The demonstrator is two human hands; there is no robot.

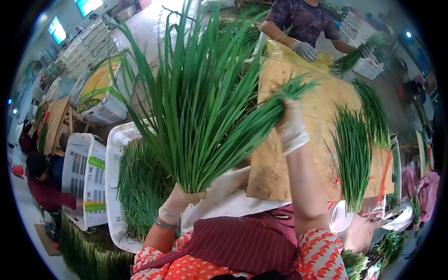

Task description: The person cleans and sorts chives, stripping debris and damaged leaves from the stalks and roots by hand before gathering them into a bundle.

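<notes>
My left hand (184,200), in a pale glove, is closed around the base of a big bunch of garlic chives (196,116), whose long green leaves fan upward. My right hand (291,126), also gloved, grips the leaf ends of part of that bunch and draws them off to the right, above the wooden board (275,177). The fingers of this hand are partly hidden by leaves. Close by the left hand, a white crate (114,186) holds more chives (142,186). Two bundles of chives (354,158) lie on the board's right side.
Red ties (385,172) lie at the board's right edge. A white bucket (339,217) stands below it. Across the board a co-worker (303,23) holds a chive bunch (347,60). Another person (44,182) works at left beside a white crate (77,168).
</notes>
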